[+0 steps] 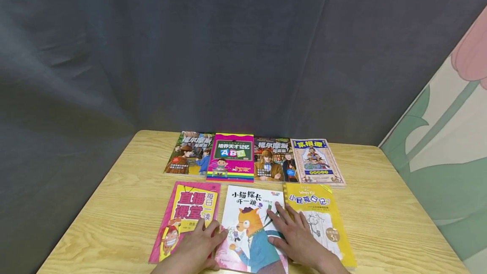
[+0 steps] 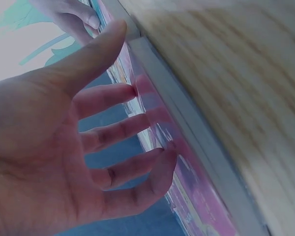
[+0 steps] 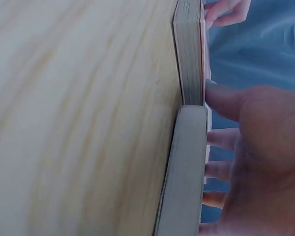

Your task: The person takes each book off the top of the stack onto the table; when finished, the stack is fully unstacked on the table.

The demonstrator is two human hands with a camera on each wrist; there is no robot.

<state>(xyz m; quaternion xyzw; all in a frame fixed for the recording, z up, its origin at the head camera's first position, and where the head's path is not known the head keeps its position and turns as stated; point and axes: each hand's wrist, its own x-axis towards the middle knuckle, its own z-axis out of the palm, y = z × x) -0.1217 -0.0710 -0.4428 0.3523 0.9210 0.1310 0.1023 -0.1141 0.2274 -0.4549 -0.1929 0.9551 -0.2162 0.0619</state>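
White picture book with an orange cartoon cat point(image 1: 251, 240) is just lying flat, front row middle. Bare right hand point(image 1: 296, 236) has fingers spread over it and the yellow paperback point(image 1: 327, 219); bare left hand's point(image 1: 201, 240) are loosely apart on the pink-and-yellow book point(image 1: 184, 217). Four colourful books point(image 1: 243, 167) behind, all on a pale wooden table point(image 1: 388, 206).

Table point(image 1: 388, 215): three front books point(image 1: 249, 240), four books point(image 1: 233, 168) behind.

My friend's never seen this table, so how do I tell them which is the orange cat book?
On the wooden table, look at the nearer row. The cat book lies in the middle, between a pink book and a yellow book. Unlike those two, its white cover shows an orange cat dressed in blue.
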